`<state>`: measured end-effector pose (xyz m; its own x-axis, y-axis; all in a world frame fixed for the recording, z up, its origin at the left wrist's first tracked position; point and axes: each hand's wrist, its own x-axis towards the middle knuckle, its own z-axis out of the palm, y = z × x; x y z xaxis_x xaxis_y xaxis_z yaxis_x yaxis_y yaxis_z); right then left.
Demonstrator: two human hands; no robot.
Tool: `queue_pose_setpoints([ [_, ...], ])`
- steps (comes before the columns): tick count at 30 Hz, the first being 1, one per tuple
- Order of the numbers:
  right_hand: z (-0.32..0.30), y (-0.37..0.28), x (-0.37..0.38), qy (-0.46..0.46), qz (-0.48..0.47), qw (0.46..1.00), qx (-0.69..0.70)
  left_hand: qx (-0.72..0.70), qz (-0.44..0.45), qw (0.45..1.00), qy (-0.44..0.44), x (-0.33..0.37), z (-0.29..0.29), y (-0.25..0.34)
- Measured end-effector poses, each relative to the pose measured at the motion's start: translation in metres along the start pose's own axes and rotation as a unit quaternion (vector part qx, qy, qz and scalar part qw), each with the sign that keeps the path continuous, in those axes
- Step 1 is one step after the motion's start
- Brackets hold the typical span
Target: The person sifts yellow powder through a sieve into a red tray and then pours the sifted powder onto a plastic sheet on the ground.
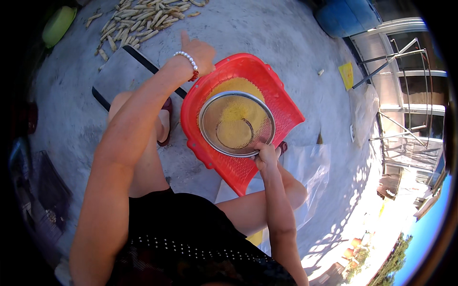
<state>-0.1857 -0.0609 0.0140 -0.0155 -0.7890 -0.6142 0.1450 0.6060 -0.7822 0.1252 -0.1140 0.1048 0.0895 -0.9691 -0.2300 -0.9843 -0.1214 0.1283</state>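
Observation:
A round metal sieve is tilted over a red plastic scoop-shaped basket, with yellow grainy meal in its middle. My right hand is closed on the sieve's near right rim. More yellow meal lies in the basket behind the sieve. At the basket's far left rim is my left hand, wearing a beaded bracelet; one finger is stretched out away from the basket. Its other fingers are mostly hidden, and I cannot tell if they touch the rim. The basket sits between my bare legs.
Several corn cobs lie heaped on the concrete floor ahead. A green basin is at the far left, a blue barrel at the far right. Clear plastic sheeting lies by my right knee. A metal frame stands at right.

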Motion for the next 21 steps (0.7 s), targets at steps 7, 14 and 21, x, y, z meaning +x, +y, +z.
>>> queue_pose_setpoints([
  [7,-0.007,0.005,0.013,0.008,0.021,0.999,-0.03,-0.013,-0.002,1.0,0.0,-0.002,-0.004,-0.002],
  [14,0.003,-0.007,0.012,0.01,0.024,0.998,-0.061,-0.043,0.0,0.999,0.014,-0.003,-0.007,-0.006],
  [21,-0.006,-0.004,0.03,0.013,-0.01,0.997,-0.079,-0.039,-0.002,0.999,0.034,-0.005,-0.006,-0.01],
])
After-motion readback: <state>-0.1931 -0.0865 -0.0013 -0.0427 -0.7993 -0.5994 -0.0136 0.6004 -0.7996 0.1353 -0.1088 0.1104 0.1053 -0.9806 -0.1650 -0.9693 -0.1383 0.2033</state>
